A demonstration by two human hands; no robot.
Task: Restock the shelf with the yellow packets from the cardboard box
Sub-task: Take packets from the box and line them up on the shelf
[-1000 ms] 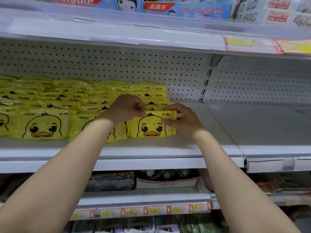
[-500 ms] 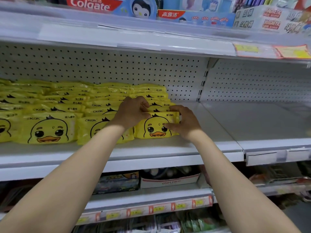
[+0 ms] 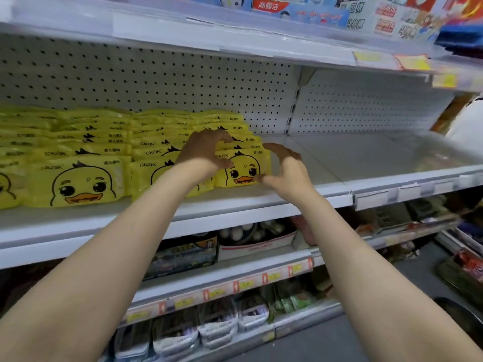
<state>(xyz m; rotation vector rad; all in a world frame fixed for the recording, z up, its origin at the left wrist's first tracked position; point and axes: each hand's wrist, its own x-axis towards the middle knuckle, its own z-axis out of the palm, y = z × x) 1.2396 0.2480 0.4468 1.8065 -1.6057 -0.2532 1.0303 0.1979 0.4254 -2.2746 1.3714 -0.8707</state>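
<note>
Several rows of yellow duck-face packets (image 3: 81,180) stand on the left part of the white shelf (image 3: 261,201). The rightmost front packet (image 3: 244,169) stands upright at the end of the row. My left hand (image 3: 202,154) hovers over that packet's left top corner with loosely curved fingers and holds nothing. My right hand (image 3: 288,171) is just right of the packet, fingers spread in a wide curve; only its thumb tip is near the packet's lower right edge. The cardboard box is out of view.
The shelf right of the packets is bare up to the pegboard back wall (image 3: 366,105). An upper shelf (image 3: 235,45) with toothpaste boxes hangs above. Lower shelves (image 3: 222,283) hold boxed and bagged goods. Dark floor shows at the lower right.
Both hands have let go of the front right packet and spread their fingers away from it. The packet stays standing on the shelf. The view has swung to the right.
</note>
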